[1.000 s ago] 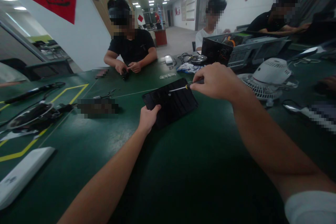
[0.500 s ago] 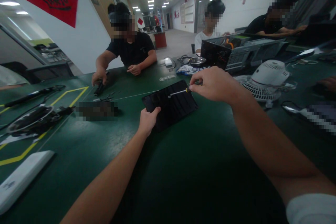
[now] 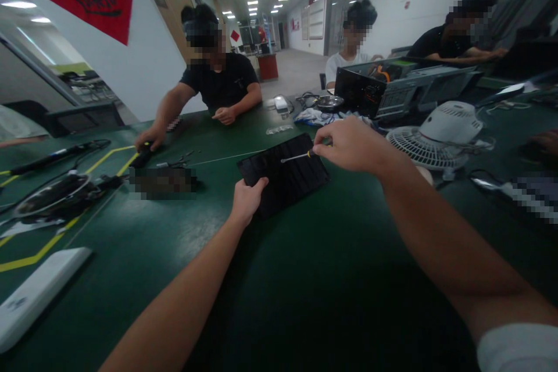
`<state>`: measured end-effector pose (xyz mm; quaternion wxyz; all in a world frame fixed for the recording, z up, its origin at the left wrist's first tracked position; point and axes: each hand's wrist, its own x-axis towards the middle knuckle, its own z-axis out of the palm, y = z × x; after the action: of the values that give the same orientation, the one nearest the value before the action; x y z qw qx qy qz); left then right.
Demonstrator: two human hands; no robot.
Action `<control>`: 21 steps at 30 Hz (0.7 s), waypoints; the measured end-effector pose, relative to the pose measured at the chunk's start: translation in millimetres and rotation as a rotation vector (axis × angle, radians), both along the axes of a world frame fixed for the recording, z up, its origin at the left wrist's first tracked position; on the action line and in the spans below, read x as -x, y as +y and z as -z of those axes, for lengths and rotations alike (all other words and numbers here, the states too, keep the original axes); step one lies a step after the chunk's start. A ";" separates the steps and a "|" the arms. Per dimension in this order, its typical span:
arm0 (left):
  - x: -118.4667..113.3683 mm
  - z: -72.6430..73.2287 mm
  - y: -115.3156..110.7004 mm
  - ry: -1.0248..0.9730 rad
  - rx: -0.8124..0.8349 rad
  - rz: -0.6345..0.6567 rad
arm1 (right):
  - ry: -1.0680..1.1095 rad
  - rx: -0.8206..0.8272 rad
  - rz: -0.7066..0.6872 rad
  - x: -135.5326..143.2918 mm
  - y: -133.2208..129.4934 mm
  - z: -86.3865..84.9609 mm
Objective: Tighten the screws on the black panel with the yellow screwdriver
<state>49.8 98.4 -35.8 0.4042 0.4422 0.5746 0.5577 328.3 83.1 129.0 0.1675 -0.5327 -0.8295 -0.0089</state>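
Observation:
A flat black rectangular panel (image 3: 300, 177) lies tilted on the green table (image 3: 305, 279), in front of me. My left hand (image 3: 247, 197) grips its near left edge, thumb on top and fingers hidden beneath. A screwdriver (image 3: 296, 157) with a thin metal shaft and a yellow-and-black handle is pinched in my right hand (image 3: 344, 142), over the panel's right side. Its shaft points left, the tip above the middle of the panel. Whether the tip touches the surface I cannot tell.
A white fan (image 3: 449, 128) and an open computer case (image 3: 392, 93) stand to the right. Leftward lie a white box-like object (image 3: 39, 296), cables and a blurred-out item (image 3: 163, 181). Across the table a person (image 3: 218, 84) in black holds a dark object; other people sit farther right.
The small light spot at the screwdriver's tip no longer shows. My right hand has shifted slightly lower; my left stays put. The person opposite has moved a dark object leftward.

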 end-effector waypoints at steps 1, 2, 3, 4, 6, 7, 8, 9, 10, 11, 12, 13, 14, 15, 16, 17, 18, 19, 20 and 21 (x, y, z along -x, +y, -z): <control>-0.4 -0.9 -0.3 -0.002 0.007 -0.003 | 0.000 0.004 -0.008 0.6 0.0 -0.2; -0.8 -1.9 -0.7 -0.002 0.014 -0.004 | -0.001 0.010 -0.013 1.2 -0.1 -0.6; -1.2 -2.8 -1.1 -0.001 0.021 -0.004 | -0.002 0.015 -0.019 1.6 -0.4 -0.9; -1.4 -3.4 -1.3 -0.002 0.026 -0.002 | -0.002 0.019 -0.023 2.0 -0.8 -1.2; -1.3 -3.5 -1.2 -0.003 0.026 0.001 | -0.002 0.026 -0.026 2.6 -1.4 -1.2; -1.0 -3.1 -0.9 -0.002 0.023 0.000 | -0.001 0.028 -0.025 2.9 -1.6 -1.0; -0.6 -2.4 -0.5 -0.002 0.018 -0.001 | 0.003 0.028 -0.021 3.2 -1.8 -0.5; -0.1 -1.7 -0.2 -0.003 0.016 -0.001 | 0.009 0.028 -0.014 3.5 -1.8 0.2; 0.2 -1.2 0.0 -0.003 0.016 -0.005 | 0.016 0.025 -0.007 3.8 -1.7 1.1; 0.5 -1.0 0.0 -0.002 0.018 -0.008 | 0.021 0.018 -0.001 4.0 -1.5 2.1; 0.6 -1.0 -0.1 -0.003 0.019 -0.013 | 0.024 0.008 0.002 4.1 -1.3 3.1; 0.6 -1.3 -0.3 -0.004 0.019 -0.014 | 0.024 -0.002 0.003 4.2 -0.9 4.2; 0.5 -1.8 -0.6 -0.006 0.020 -0.013 | 0.021 -0.012 0.000 4.1 -0.7 5.1; 0.4 -2.3 -0.8 -0.005 0.021 -0.011 | 0.017 -0.019 -0.002 4.1 -0.4 5.9; 0.2 -2.8 -0.9 -0.003 0.021 -0.009 | 0.015 -0.024 -0.003 4.0 -0.4 6.4; 0.0 -3.2 -0.9 0.002 0.024 -0.011 | 0.012 -0.026 -0.001 4.1 -0.7 6.5; -0.3 -3.5 -0.8 0.010 0.028 -0.021 | 0.008 -0.025 0.005 4.3 -1.2 6.3; -0.5 -3.5 -0.7 0.019 0.032 -0.031 | 0.004 -0.024 0.017 4.7 -2.2 5.8; -0.7 -3.5 -0.6 0.024 0.032 -0.042 | 0.001 -0.025 0.035 5.3 -3.6 4.8; -0.9 -3.4 -0.5 0.024 0.031 -0.044 | -0.003 -0.025 0.058 6.1 -5.3 3.6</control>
<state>50.7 97.9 -32.5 0.3917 0.4300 0.5974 0.5521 322.2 77.8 125.4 0.1727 -0.5544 -0.8138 -0.0250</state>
